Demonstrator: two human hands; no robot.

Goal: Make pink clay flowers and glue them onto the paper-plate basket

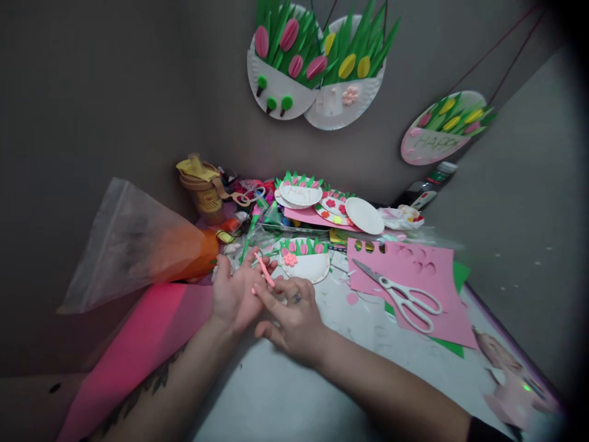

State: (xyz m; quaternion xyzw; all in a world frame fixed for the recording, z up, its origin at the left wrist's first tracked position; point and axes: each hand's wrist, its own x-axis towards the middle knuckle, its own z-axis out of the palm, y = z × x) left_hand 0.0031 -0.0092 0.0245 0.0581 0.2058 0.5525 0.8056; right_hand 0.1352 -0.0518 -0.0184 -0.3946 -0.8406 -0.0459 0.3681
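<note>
Palm up, my left hand [239, 298] lies open with a thin roll of pink modelling clay [264, 270] across its fingers. A small pink bit [253, 291] also sits on the palm. My right hand [294, 319] reaches over it, index finger against the palm near the roll's lower end. Its thumb is held apart, and the other fingers are partly bent. Just beyond the hands lies a paper-plate basket [306, 267] with a pink clay flower [289, 259], green paper grass and pink paper tulips.
White-handled scissors [405, 298] rest on pink paper [442, 270] at right. A plastic bag with orange contents [179, 252] and a lidded cup [202, 193] stand left. More decorated plates [301, 195] are piled behind; others hang on the wall [285, 92].
</note>
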